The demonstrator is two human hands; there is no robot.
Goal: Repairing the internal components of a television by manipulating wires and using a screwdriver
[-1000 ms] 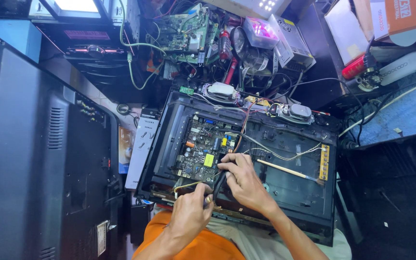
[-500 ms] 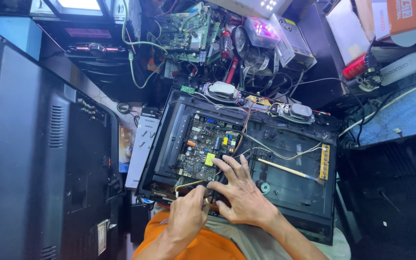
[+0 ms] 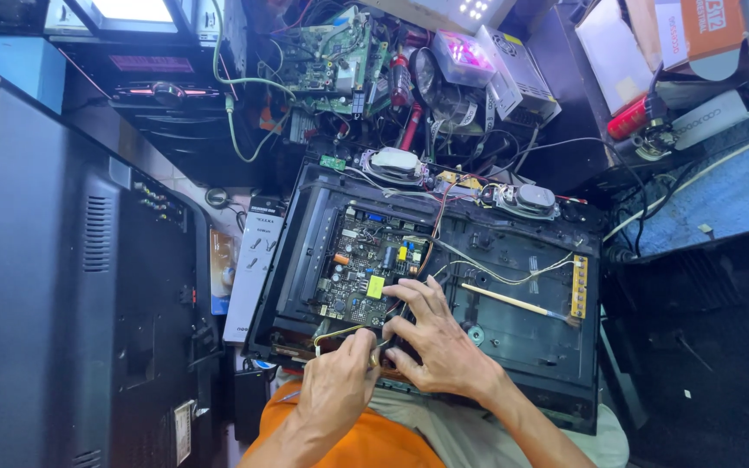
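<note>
The left hand (image 3: 337, 386) is gripping a thin tool (image 3: 340, 332), fingers curled. The right hand (image 3: 435, 342), fingers spread, is pressing the chassis (image 3: 522, 347) at the circuit board's (image 3: 361, 273) 5 o'clock.

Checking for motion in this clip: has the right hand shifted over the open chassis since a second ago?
Yes. The right hand has slid toward the person, its fingers now spread below the yellow component on the circuit board rather than curled beside it.
</note>
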